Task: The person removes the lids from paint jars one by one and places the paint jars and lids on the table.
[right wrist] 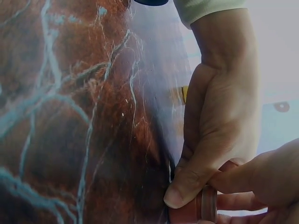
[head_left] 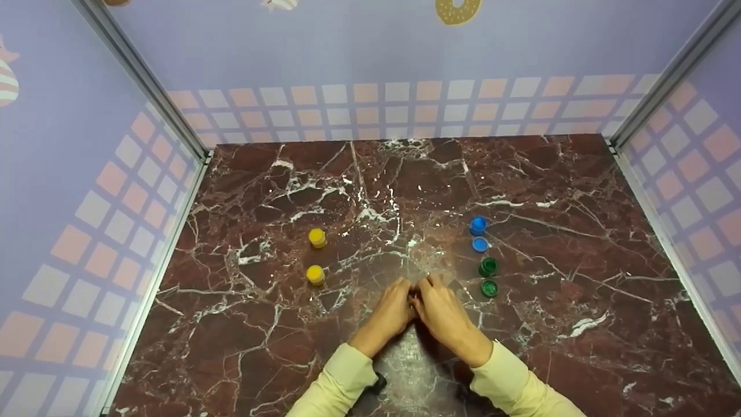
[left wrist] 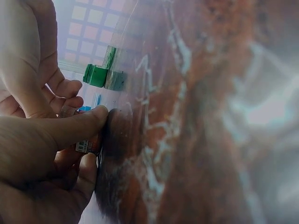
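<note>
Both hands meet low over the middle of the table around a small reddish-brown paint jar (right wrist: 184,215), mostly hidden by fingers in the head view. My left hand (head_left: 391,310) grips the jar's body between thumb and fingers, right at the tabletop. A printed label (left wrist: 82,146) shows between those fingers in the left wrist view. On the other side, my right hand (head_left: 441,311) has its fingers around the jar's lid end (right wrist: 209,204). To the right of the hands stand an open green paint jar (head_left: 488,266) and its green lid (head_left: 489,288).
Behind the green jar are an open blue paint jar (head_left: 478,225) and its blue lid (head_left: 480,244). Two yellow-topped jars (head_left: 317,238) stand to the left, one behind the other. Patterned panels (head_left: 370,107) border the marbled table (head_left: 260,347) at the back and sides.
</note>
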{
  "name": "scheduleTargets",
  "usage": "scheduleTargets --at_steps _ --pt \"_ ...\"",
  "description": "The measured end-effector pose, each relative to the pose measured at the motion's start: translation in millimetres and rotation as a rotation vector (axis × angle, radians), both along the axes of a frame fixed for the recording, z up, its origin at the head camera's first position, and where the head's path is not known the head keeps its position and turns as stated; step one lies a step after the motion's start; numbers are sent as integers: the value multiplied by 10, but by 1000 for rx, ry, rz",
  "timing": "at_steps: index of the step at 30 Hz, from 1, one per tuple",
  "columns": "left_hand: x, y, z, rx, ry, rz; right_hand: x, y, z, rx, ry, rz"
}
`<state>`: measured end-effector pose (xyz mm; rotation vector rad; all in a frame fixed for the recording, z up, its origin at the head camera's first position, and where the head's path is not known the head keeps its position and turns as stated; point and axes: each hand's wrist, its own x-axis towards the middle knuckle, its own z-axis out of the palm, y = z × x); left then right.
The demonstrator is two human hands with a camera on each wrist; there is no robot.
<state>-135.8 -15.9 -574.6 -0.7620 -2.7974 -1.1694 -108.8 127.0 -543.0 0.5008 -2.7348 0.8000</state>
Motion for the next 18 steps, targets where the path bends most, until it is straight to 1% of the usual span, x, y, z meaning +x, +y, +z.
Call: scheduleTargets --at_steps 6,14,18 --pt "-13 -7 6 21 -20 -15 -25 47 15 0 24 67" --pt "1 -10 7 5 26 -11 -56 130 36 3 47 158" --pt "2 -12 4 4 24 -16 -85 175 40 -3 36 230"
